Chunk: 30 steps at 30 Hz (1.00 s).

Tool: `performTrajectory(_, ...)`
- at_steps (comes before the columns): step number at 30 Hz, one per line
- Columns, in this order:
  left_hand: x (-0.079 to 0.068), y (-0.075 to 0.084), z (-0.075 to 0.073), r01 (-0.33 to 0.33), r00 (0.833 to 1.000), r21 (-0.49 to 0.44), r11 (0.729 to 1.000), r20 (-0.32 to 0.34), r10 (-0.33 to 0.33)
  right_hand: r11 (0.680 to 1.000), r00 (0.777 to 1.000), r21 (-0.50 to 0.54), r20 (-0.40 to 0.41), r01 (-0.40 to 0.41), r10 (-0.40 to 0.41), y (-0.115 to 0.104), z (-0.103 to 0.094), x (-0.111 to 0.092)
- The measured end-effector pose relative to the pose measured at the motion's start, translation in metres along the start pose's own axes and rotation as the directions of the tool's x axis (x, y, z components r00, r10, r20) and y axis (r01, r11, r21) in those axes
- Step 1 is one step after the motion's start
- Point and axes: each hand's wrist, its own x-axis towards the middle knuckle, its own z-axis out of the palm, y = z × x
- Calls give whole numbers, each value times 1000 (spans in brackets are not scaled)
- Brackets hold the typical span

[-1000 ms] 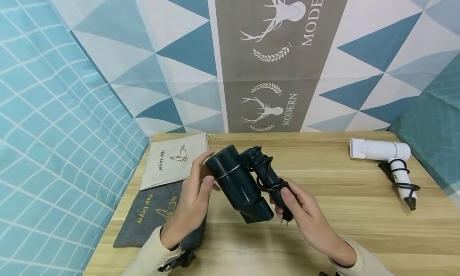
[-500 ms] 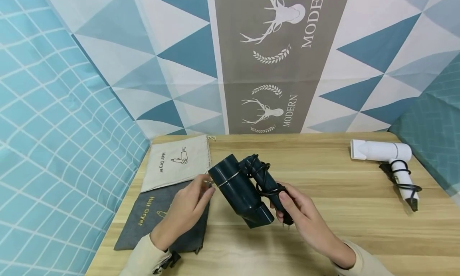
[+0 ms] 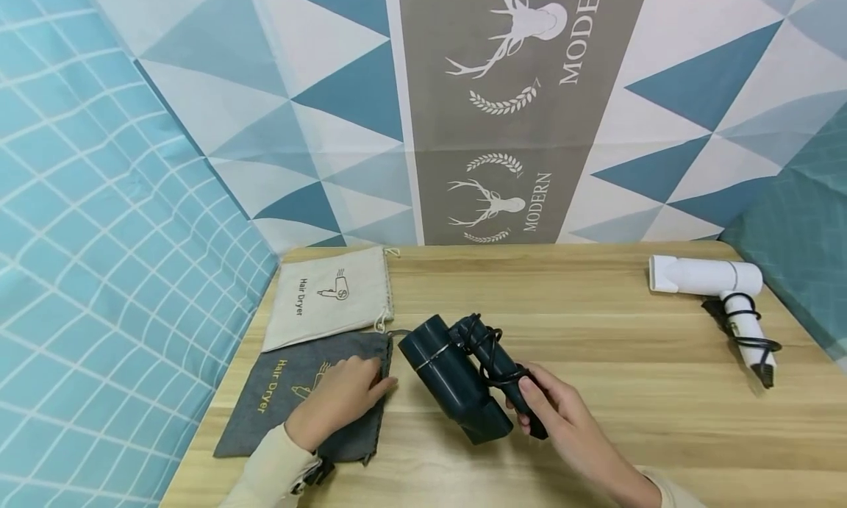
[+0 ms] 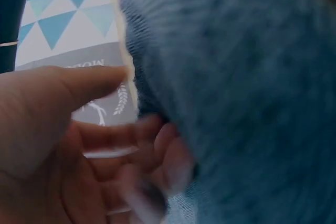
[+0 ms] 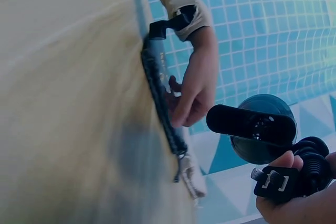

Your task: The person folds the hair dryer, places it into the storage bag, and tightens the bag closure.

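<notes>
My right hand (image 3: 554, 411) grips a dark teal hair dryer (image 3: 450, 379) by its handle, which has a black cord wound round it. The dryer is held tilted above the table, its nozzle towards the front. In the right wrist view its plug (image 5: 275, 182) shows beside my fingers. A grey drawstring bag (image 3: 265, 412) printed "Hair Dryer" lies flat at the left. My left hand (image 3: 340, 394) is over its right part, near the mouth edge. In the left wrist view the thumb stands apart from the loosely bent fingers, which are at the bag's cloth (image 4: 252, 98).
A cream drawstring bag (image 3: 324, 298) lies behind the grey one, slightly overlapping it. At the far right lies a white hair dryer (image 3: 708, 276) with its cord wound round the handle. Patterned cloth walls (image 3: 344, 126) border the wooden table (image 3: 595, 331) at the back and left.
My left hand has left the dryer's barrel and moved down and left onto the grey bag. My right hand has brought the dark dryer slightly towards the front.
</notes>
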Motion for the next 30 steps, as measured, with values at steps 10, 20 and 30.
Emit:
performTrajectory(10,2,-5,-3,-14,987,-68,998,159,24,1000,1000,19,18,-18,18,17,0,-3)
performTrajectory(20,-8,-1,-40,-45,988,-110,993,142,61,999,998,14,45,-50,49,22,2,-1)
performTrajectory(30,-11,3,-69,-83,996,-105,991,29,86,997,995,25,65,-78,76,25,4,-1)
